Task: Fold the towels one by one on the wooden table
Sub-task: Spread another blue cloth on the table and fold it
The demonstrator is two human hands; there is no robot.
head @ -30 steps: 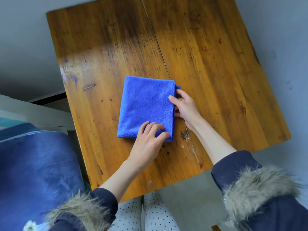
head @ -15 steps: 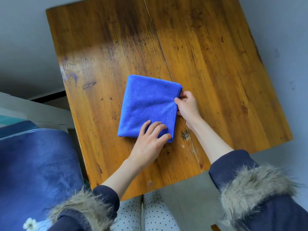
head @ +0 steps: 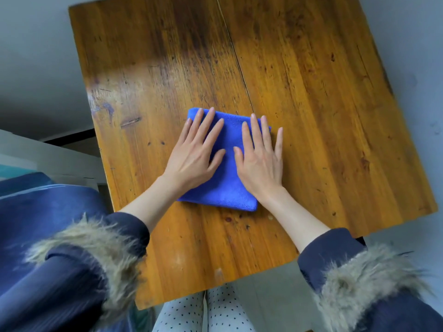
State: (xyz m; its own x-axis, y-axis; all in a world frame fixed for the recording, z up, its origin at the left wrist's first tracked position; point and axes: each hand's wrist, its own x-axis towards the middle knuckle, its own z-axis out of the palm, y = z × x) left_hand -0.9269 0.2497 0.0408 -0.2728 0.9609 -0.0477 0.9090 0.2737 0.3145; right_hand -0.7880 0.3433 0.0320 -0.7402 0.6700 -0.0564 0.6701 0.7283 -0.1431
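Having left the towel's edges they fingered half a second before, the left hand (head: 191, 156) and right hand (head: 260, 161) lay flat, fingers straight, pressing the folded blue towel (head: 223, 188) at the wooden table's (head: 311, 92) centre, suggesting this fold was finished.

A blue towel (head: 223, 188), fluffy microfibre, lies folded into a compact rectangle flat on the wooden desk (head: 311, 116). It sits near the desk's middle, slightly toward the near edge, just left of the long seam in the boards, its edges skewed to the desk's sides.
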